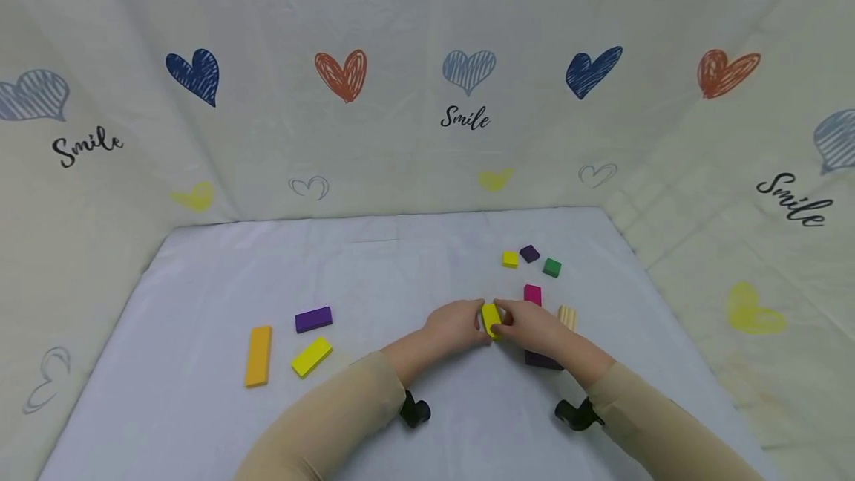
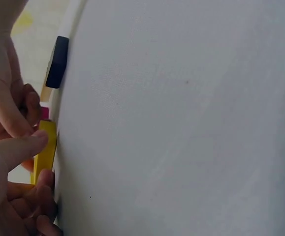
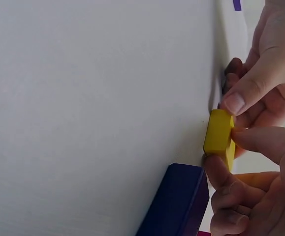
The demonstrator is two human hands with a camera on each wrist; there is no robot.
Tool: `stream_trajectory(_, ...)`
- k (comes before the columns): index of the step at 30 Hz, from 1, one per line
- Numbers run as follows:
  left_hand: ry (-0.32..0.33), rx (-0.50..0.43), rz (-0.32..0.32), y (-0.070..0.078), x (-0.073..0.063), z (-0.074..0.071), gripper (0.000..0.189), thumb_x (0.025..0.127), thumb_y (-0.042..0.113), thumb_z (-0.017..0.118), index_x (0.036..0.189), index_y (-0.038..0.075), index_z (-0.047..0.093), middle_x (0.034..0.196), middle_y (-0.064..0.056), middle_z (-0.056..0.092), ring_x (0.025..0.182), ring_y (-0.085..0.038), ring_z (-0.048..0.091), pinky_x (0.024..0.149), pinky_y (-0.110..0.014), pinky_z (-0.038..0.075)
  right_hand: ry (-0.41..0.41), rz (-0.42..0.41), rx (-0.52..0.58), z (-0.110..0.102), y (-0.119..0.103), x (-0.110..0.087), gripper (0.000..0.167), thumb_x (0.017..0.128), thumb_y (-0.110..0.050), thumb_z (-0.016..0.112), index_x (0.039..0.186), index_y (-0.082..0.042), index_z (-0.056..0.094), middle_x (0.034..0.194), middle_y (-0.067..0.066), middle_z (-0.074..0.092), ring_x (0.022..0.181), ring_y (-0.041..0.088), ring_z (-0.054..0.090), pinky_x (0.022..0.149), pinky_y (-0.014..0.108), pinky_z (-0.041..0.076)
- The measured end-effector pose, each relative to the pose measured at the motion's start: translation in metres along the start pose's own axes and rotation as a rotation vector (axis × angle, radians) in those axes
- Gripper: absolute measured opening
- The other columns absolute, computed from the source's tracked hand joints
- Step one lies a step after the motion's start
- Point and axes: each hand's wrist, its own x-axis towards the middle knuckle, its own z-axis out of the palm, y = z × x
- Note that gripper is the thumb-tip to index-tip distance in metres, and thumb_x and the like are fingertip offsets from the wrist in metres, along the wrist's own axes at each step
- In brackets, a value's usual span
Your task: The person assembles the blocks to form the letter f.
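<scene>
Both hands meet over the table at a small yellow block [image 1: 490,315]. My left hand [image 1: 456,325] pinches it from the left, thumb and fingertips at its edges in the left wrist view. From the other side my right hand [image 1: 534,326] holds the same block between thumb and forefinger, as the right wrist view shows. A dark blue block [image 3: 174,196] lies close by the right hand's fingers. Beyond that hand are a magenta block [image 1: 532,293] and a pale wooden ridged piece [image 1: 568,316], both partly hidden by it.
On the left lie an orange block [image 1: 257,356], a purple block [image 1: 313,319] and another yellow block [image 1: 312,357]. Farther back are a yellow cube [image 1: 510,259], a dark purple piece [image 1: 530,253] and a green cube [image 1: 551,267]. A printed cloth wall [image 1: 401,147] borders the white table.
</scene>
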Motion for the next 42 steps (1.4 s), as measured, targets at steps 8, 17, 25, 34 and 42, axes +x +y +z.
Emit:
stream_trajectory(8,-0.007,-0.009,0.047,0.001,0.0,-0.001,0.067,0.083,0.035,0.081,0.139,0.01,0.055,0.099,0.004,0.068,0.089,-0.011,0.057,0.083,-0.026,0.051,-0.005,0.01,0.053,0.003,0.004,0.004,0.058,0.091,-0.027,0.073,0.141,-0.006,0.053,0.089,0.002,0.064,0.074,0.016,0.056,0.071,0.029,0.055)
stream_trajectory(17,0.029,-0.06,0.063,-0.007,-0.002,-0.007,0.067,0.083,0.03,0.081,0.14,0.009,0.054,0.078,0.007,0.055,0.077,-0.011,0.052,0.069,-0.023,0.045,0.019,-0.047,0.124,0.004,0.002,0.006,0.06,0.092,-0.027,0.072,0.143,-0.005,0.049,0.087,0.0,0.063,0.074,0.016,0.056,0.07,0.029,0.053)
stream_trajectory(25,0.06,-0.059,0.045,-0.015,-0.011,-0.019,0.069,0.083,0.032,0.081,0.142,0.009,0.053,0.079,0.008,0.055,0.073,-0.009,0.051,0.064,-0.022,0.042,0.042,-0.09,0.173,0.001,-0.009,0.007,0.062,0.092,-0.03,0.071,0.145,-0.006,0.048,0.086,-0.003,0.062,0.074,0.015,0.054,0.067,0.026,0.05)
stream_trajectory(34,0.083,-0.075,0.033,-0.025,-0.031,-0.031,0.068,0.082,0.032,0.082,0.14,0.011,0.054,0.081,0.01,0.057,0.07,-0.009,0.052,0.062,-0.023,0.044,0.029,-0.147,0.216,0.002,-0.027,0.002,0.062,0.091,-0.029,0.072,0.144,-0.007,0.049,0.087,-0.003,0.062,0.075,0.014,0.054,0.065,0.025,0.05)
stream_trajectory(42,0.076,-0.089,0.022,-0.041,-0.062,-0.041,0.069,0.081,0.031,0.083,0.141,0.01,0.054,0.085,0.011,0.058,0.07,-0.009,0.052,0.062,-0.023,0.046,-0.011,-0.175,0.251,0.011,-0.052,0.0,0.062,0.089,-0.026,0.075,0.143,-0.009,0.052,0.086,-0.004,0.062,0.075,0.015,0.055,0.065,0.024,0.051)
